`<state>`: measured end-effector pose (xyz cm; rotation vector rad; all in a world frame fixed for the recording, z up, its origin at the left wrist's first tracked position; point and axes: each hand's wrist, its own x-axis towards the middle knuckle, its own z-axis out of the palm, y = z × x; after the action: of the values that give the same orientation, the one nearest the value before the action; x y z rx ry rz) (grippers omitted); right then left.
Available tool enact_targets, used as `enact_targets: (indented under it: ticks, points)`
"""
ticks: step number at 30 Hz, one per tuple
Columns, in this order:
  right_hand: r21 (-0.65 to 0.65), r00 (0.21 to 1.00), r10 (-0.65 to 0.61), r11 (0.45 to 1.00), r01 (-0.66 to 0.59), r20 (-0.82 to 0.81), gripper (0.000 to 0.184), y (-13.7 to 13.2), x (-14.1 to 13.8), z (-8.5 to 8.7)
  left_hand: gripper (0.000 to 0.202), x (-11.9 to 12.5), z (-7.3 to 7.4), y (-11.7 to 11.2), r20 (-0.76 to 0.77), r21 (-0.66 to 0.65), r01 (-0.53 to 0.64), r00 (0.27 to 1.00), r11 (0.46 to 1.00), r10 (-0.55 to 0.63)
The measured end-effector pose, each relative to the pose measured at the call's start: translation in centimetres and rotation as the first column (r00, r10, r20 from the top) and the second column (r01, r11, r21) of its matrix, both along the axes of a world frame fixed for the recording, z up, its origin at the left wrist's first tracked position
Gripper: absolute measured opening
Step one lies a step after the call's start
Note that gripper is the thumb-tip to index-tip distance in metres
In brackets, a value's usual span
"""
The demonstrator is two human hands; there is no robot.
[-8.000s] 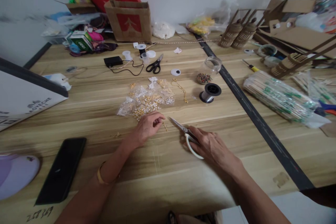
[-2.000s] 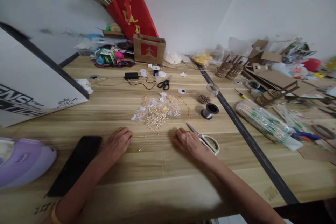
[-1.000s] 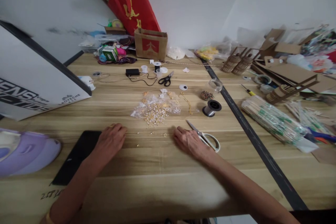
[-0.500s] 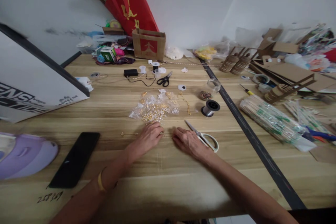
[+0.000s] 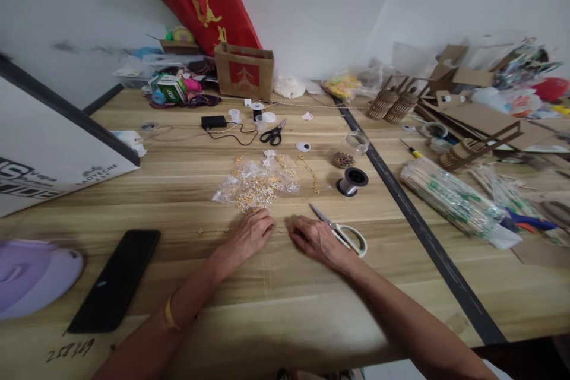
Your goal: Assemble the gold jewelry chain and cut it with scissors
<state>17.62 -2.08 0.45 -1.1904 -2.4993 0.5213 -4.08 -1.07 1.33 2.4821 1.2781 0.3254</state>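
A thin gold chain [image 5: 214, 230] lies across the table in front of me. Its left end runs out from under my left hand [image 5: 253, 231], whose fingers are closed on it. A short stretch shows between the hands and leads to my right hand [image 5: 315, 239], also closed, with its fingertips curled out of sight on the chain's other end. Just right of that hand are scissors with pale handles [image 5: 351, 238], blades pointing away. Beyond the left hand spreads a pile of gold and silver beads and findings [image 5: 258, 193], partly on clear plastic bags. Another gold chain [image 5: 314, 177] lies beside the pile.
A spool of wire [image 5: 352, 182] and a jar of beads [image 5: 345, 158] stand to the right. Black scissors [image 5: 273, 133] lie farther back. On the left are a phone [image 5: 116, 280] and a white box [image 5: 53, 154]. Bundled sticks [image 5: 449, 199] lie on the right.
The camera view has turned slightly right, so the table's contents appear shifted left. Both hands stay closed in nearly the same place at the chain.
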Motion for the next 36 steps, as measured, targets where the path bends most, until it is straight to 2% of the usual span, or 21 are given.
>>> enact_targets:
  ticks: [7, 12, 16, 23, 36]
  points:
    - [0.009, 1.000, -0.017, 1.000, 0.017, -0.004, 0.008, -0.1, 0.0, -0.2, 0.013, -0.1, -0.5, 0.0, 0.098, 0.017, -0.019, 0.995, 1.000, 0.017]
    - [-0.006, 1.000, -0.028, 1.000, 0.028, -0.009, 0.006, -0.3, 0.0, 0.1, 0.013, 0.4, -0.7, -0.3, 0.169, 0.022, 0.011, 0.985, 1.000, -0.015]
    - [-0.009, 0.999, -0.044, 0.999, 0.044, 0.018, 0.003, -0.6, -0.3, 0.5, 0.016, 1.0, -0.6, -0.7, 0.138, 0.064, 0.047, 0.989, 0.997, -0.056]
    - [0.058, 0.992, -0.069, 0.996, 0.063, 0.103, 0.013, -0.9, -0.9, 0.4, 0.021, 1.3, -1.0, -0.7, 0.097, 0.144, 0.086, 0.990, 0.986, -0.101]
    - [0.047, 0.990, -0.097, 0.995, 0.093, 0.098, 0.010, -0.8, -1.0, 0.3, 0.023, 1.4, -1.0, -0.8, 0.042, 0.203, 0.109, 0.992, 0.973, -0.120]
